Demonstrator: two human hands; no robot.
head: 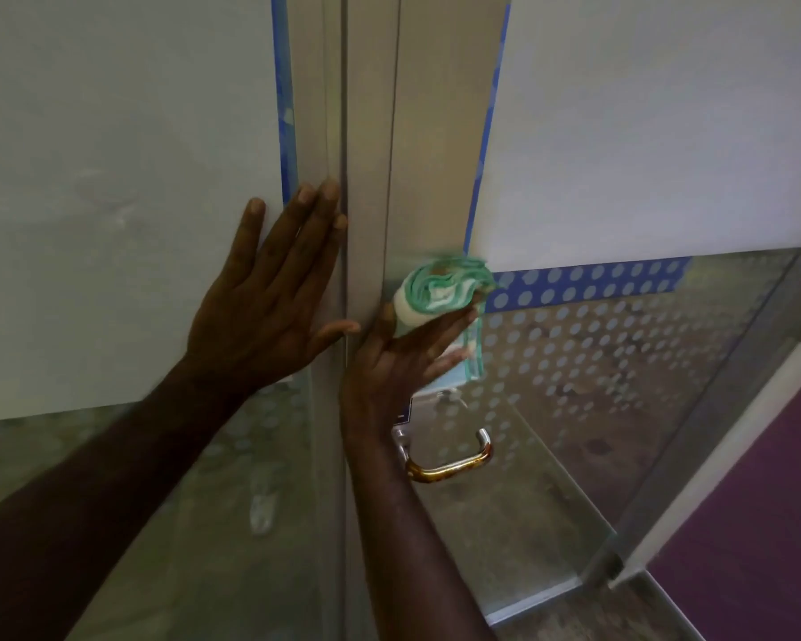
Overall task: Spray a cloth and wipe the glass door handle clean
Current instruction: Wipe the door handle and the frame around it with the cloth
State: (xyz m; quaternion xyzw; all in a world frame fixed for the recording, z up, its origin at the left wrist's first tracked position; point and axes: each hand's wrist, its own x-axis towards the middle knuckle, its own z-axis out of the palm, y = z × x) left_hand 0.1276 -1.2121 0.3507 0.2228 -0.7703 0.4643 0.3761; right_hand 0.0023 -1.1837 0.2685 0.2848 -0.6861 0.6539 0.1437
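Head | left hand (269, 298) flat, fingers spread, on panel (112, 178) | right hand (403, 358) grips bunched cloth (440, 289) (blurred) — seemingly above handle (449, 464)

A glass door (597, 386) is seen, its upper part covered by white sheeting and edged by an aluminium frame (375, 178). A curved metal handle (454, 464) is fixed near the door's frame-side edge, below a blue dotted band (588, 282). A flat left hand (269, 307) is pressed on the neighbouring panel's edge, and a green-and-white cloth (440, 289) is held against the frame edge by the right hand (403, 363).
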